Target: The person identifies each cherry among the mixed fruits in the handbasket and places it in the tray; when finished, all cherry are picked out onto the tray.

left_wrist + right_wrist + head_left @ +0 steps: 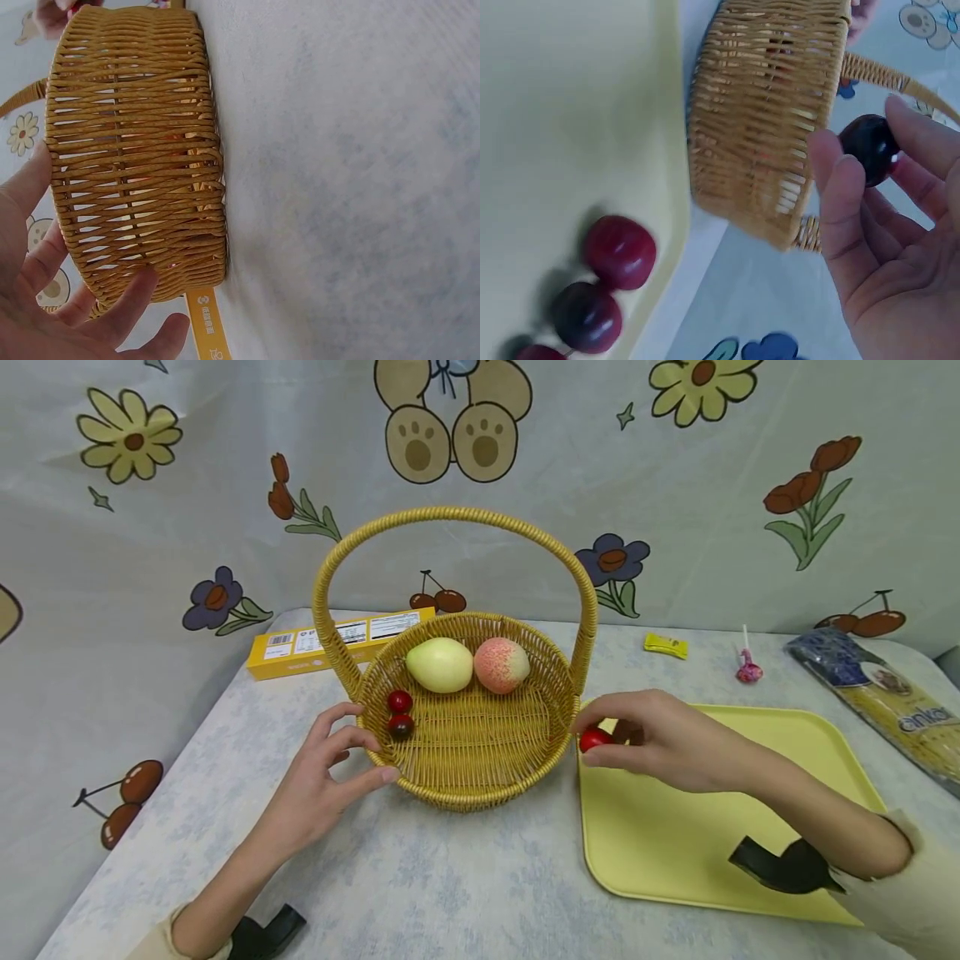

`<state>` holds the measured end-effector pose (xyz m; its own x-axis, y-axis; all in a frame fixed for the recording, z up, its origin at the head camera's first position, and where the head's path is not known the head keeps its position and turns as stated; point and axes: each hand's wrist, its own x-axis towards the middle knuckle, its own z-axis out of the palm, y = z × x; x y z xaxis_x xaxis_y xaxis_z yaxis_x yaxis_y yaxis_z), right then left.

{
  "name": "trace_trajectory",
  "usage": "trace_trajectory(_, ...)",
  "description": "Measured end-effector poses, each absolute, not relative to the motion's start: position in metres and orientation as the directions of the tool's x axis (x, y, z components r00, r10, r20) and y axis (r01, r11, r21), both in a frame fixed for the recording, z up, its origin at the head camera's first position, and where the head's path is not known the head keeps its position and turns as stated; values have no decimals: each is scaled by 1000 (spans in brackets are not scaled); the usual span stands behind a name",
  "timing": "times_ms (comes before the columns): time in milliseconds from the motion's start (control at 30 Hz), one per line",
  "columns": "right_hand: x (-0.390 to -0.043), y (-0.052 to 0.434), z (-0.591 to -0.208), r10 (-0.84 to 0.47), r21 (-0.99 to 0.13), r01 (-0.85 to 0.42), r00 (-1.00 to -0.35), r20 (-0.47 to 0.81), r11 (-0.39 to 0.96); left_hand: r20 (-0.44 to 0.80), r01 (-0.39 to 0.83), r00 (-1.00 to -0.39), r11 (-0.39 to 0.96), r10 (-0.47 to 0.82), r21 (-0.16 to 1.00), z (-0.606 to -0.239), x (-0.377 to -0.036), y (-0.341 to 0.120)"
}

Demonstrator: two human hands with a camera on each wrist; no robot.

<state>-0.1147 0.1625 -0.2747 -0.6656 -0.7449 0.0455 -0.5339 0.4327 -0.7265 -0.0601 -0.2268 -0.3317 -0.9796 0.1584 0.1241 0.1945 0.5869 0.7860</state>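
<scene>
Both forearms fill the head view's foreground: the left hand (330,777) rests open-fingered against the wicker basket (457,777) rim, while the right hand (660,739) pinches a red cherry (595,739) just right of the basket, over the yellow tray (675,843). Two cherries (400,713), a pale fruit (439,664) and a peach (501,665) lie inside.

Left wrist view: relaxed fingers (124,304) touch the basket wall (135,150) on the counter (345,180).

Right wrist view: fingertips (840,180) grip a dark cherry (870,148) beside the rim; more cherries (604,285) sit on the tray.
</scene>
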Motion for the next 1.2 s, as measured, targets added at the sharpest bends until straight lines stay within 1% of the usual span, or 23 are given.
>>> trace_trajectory(167, -103, 198, -282, -716, -703, -526, -698, 34, 479, 117, 187, -981, 590, 156, 785, -331, -60, -226)
trace_trajectory(367, -97, 232, -291, -605, -635, -445, -795, -44, 631, 119, 187, -981, 590, 151, 785, -331, -59, -226)
trace_trajectory(533, -97, 257, -301, -542, -560, -422, -839, -57, 713, 124, 191, -980, 584, 153, 789, -332, -60, -226)
trace_trajectory(700, -101, 278, -313, -504, -487, -419, -862, -51, 766, 125, 191, -981, 584, 152, 789, -332, -60, -226)
trace_trajectory(967, -112, 299, -329, -436, -390, -361, -891, -123, 847, 132, 196, -980, 584, 150, 788, -332, -60, -226)
trace_trajectory(1200, -115, 312, -340, -471, -401, -390, -873, -126, 829, 126, 190, -981, 591, 149, 784, -332, -60, -226)
